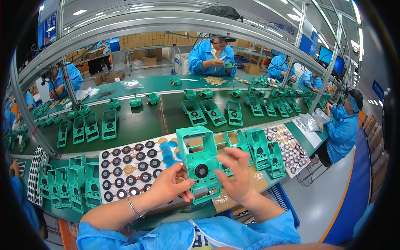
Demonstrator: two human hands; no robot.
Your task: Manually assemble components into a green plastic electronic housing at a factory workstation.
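Observation:
A green plastic housing (200,158) is held up in front of me, tilted slightly. It has a large window at its upper end and smaller cutouts below. A round black speaker (201,171) sits in its middle, and a thin wire runs toward my left fingers. My left hand (175,183) grips the housing's lower left edge, thumb in front, with some fingers hidden. A small white tip shows by its index finger. At the housing's right side, my right hand (236,171) has its fingers spread and slightly bent, with nothing visible in them.
A white tray (111,168) of black speakers and blue discs (167,153) lies beneath my left arm. Green housings (76,183) stand at left, others behind my right hand. A dark green conveyor (139,123) carries more. Co-workers (212,58) sit across and at right (342,125).

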